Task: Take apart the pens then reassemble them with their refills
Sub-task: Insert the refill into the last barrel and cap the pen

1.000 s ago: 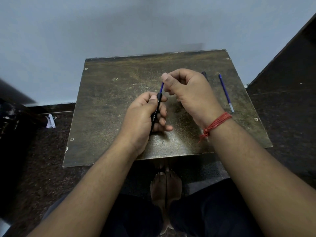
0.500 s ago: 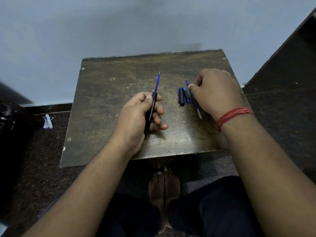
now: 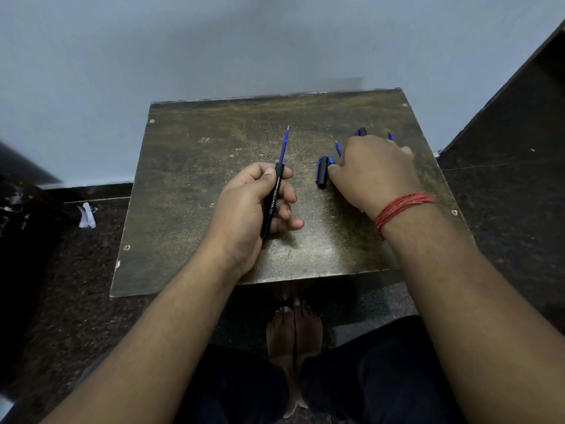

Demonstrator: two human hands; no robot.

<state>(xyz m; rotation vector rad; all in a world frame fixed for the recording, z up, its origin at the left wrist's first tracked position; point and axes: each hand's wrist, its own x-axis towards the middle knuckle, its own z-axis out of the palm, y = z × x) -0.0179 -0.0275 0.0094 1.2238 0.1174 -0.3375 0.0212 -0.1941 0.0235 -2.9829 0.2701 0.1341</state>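
Observation:
My left hand (image 3: pixel 253 206) grips a black pen barrel (image 3: pixel 272 203) over the middle of the small table (image 3: pixel 189 179). A blue refill (image 3: pixel 284 146) sticks out of the barrel's top and points away from me. My right hand (image 3: pixel 373 172) lies knuckles up on the table's right side and covers loose pen parts. Its thumb tip touches a blue piece (image 3: pixel 330 162) beside a black cap (image 3: pixel 321 177). A refill tip (image 3: pixel 337 147), another blue part (image 3: pixel 360 131) and a second refill tip (image 3: pixel 390 136) show past the hand. The right fingers are hidden.
The table stands against a pale wall (image 3: pixel 214 41), with dark floor on both sides. My bare feet (image 3: pixel 293 335) are under its near edge. A scrap of white paper (image 3: pixel 87 215) lies on the floor at the left.
My right hand left the refill standing in the barrel and went down to the loose parts at the right. It has since shifted a little over them. The left hand stays put with the barrel.

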